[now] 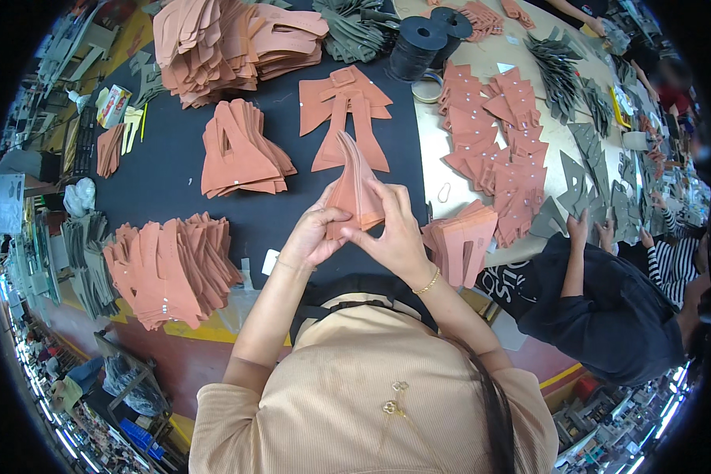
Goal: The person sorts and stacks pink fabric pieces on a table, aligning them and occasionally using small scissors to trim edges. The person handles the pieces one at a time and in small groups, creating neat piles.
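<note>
Close to the table's near edge, my left hand (314, 235) and my right hand (396, 235) pinch a few coral leather-like cut pieces (354, 189) between them. The pieces stand upright and fan slightly, their narrow tips pointing away from me. Just beyond lies a flat coral bow-shaped set of pieces (342, 107) with a square loop at its top. A stack of coral pieces with a slot (243, 154) rests left of it. Beside my right wrist is another coral stack (464, 241).
Larger coral piles stand at the far left (201, 47) and near left (166, 272) on the black table mat (170, 162). Black spools (419, 43) and a tape roll (427, 88) sit far right. Coral pieces (498, 150) overlap on the pale surface. A co-worker in black (600, 304) is at my right.
</note>
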The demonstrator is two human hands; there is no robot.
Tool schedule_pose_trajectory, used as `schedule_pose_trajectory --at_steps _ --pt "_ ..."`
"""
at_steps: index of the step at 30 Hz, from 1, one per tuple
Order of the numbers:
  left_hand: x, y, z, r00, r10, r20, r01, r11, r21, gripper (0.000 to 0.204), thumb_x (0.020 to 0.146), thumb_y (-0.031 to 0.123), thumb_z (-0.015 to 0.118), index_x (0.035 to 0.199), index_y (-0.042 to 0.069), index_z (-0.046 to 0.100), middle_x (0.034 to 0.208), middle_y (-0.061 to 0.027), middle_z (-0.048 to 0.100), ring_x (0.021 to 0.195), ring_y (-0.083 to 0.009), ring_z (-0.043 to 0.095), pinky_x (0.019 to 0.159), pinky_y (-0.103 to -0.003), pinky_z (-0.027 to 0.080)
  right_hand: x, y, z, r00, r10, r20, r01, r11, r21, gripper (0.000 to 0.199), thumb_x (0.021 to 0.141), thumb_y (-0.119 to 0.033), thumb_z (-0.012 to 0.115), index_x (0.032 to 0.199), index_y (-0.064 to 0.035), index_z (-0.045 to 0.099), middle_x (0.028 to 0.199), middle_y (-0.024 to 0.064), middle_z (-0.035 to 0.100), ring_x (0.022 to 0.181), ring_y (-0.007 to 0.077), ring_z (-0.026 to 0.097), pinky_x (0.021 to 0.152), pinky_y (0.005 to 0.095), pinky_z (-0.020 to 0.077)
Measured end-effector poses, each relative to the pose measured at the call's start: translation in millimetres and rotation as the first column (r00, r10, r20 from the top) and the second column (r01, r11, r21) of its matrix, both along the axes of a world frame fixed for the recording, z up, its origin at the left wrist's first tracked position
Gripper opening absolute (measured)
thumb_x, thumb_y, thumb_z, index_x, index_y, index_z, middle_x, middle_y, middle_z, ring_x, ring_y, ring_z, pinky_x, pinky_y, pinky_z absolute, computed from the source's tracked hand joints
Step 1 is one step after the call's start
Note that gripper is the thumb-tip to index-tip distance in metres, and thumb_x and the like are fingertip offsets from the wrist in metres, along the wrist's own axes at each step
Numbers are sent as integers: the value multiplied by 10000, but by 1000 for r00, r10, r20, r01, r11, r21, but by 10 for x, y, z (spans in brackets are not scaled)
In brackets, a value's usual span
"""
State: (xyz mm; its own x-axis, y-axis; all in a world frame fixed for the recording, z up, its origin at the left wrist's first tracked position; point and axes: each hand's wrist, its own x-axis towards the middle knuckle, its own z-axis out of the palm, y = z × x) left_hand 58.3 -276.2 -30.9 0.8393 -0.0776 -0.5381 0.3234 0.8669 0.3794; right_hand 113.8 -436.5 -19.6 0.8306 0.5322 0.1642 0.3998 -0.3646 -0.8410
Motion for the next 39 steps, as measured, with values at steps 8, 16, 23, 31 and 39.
schedule_pose_trajectory --at_steps 8,16,23,31,39 --pt "-251 44 -536 987 56 150 -37 991 -125 610 814 -83 492 1393 35 343 1302 -171 496 1186 -321 544 966 -467 504 470 -372 -110 842 -151 -517 320 913 254 296 935 -99 582 1213 1 588 1179 86 625 1075 144 571 949 271 428" --pt "-799 141 -1487 891 -51 -452 267 862 430 222 952 52 520 1148 25 421 1071 -181 616 874 -269 690 731 -350 602 462 -467 120 814 -87 -574 390 815 429 334 935 -30 557 1257 -48 471 1192 77 574 1021 149 589 881 261 482" --pt "-866 201 -1523 873 -61 -484 319 821 473 274 930 42 555 1142 28 383 965 -184 631 783 -265 704 668 -341 609 -149 -305 -942 448 131 -884 623 664 414 348 927 -21 561 1251 -58 440 1180 99 570 1007 160 607 824 279 528" --pt "-879 214 -1364 744 -28 -668 602 461 651 313 867 54 620 1098 12 414 742 -132 636 662 -207 684 502 -323 563 -287 -529 -1757 781 -281 -558 196 958 -209 430 851 -64 616 1268 -32 517 1148 140 556 897 212 626 770 305 510" --pt "-891 218 -1540 890 0 -457 430 333 839 147 809 111 692 891 -11 677 736 -84 670 643 -190 661 569 -320 527 -272 -315 -1618 958 -186 -218 93 920 -380 495 806 -136 691 1264 -28 537 1105 126 527 1021 293 543 884 370 469"
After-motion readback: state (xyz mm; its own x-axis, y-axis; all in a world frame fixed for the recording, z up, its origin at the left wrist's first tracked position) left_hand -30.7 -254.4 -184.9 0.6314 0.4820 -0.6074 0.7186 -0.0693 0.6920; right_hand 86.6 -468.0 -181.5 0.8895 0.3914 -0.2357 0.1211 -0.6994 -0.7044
